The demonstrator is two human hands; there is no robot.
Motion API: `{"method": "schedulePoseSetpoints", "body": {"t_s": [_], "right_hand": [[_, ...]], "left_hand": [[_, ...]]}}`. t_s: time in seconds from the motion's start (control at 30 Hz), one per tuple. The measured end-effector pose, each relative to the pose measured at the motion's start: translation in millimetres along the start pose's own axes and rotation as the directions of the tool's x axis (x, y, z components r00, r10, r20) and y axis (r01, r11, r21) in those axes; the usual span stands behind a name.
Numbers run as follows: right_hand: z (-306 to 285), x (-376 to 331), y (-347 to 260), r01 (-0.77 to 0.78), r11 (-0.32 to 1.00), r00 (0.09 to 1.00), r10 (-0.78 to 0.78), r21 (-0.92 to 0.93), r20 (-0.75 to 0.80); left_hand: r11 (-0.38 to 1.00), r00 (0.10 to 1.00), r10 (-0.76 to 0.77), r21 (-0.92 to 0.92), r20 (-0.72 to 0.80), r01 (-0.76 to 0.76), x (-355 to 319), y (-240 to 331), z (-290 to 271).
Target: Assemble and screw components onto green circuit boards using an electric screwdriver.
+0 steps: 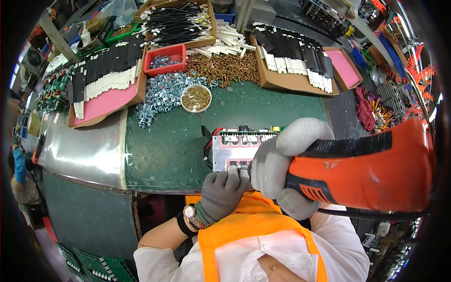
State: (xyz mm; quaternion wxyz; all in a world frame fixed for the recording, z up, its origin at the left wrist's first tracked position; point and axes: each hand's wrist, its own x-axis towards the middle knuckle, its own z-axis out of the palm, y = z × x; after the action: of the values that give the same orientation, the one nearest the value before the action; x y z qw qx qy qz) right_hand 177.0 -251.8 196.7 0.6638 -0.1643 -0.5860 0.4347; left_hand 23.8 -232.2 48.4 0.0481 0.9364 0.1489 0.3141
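Green bench mid-frame, open room left of centre; orange power driver at right, right hand clenched round it; board unit at centre, near bench's front edge; left hand at unit's near edge, can't tell if pinching anything

Fairly bright, even light fills the middle; white glare washes across the metal sheet at left, while the green worktop reflects far less; bright strips shine near the rim; straight edges bow, corners fall to black; the orange power tool looms large, fairly sharp; outer surroundings look soft and stretched.
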Motion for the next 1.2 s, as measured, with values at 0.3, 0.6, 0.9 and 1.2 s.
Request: {"method": "schedulePoseSetpoints", "body": {"t_s": [0.3, 0.6, 0.9, 1.2], "right_hand": [[-8, 6, 6, -0.027, 1.0, 0.999, 0.027, -0.014, 0.029], [0, -11, 2, -0.12, 0.937, 0.989, 0.083, -0.329, -0.124], [8, -16, 2, -0.166, 0.976, 0.941, 0.114, -0.141, -0.319], [-4, -28, 1, -0.208, 0.903, 0.943, 0.084, -0.375, -0.323]], "left_hand": [[0.996, 0.999, 0.038, -0.079, -0.008, -0.039, -1, -4, 7], [0.988, 0.997, 0.07, -0.132, -0.041, -0.075, 0, -10, 6], [0.935, 0.933, -0.355, -0.02, -0.059, 0.355, 10, -159, -18], [0.799, 0.825, -0.554, 0.347, 0.111, 0.49, -1, -215, -1]]}}
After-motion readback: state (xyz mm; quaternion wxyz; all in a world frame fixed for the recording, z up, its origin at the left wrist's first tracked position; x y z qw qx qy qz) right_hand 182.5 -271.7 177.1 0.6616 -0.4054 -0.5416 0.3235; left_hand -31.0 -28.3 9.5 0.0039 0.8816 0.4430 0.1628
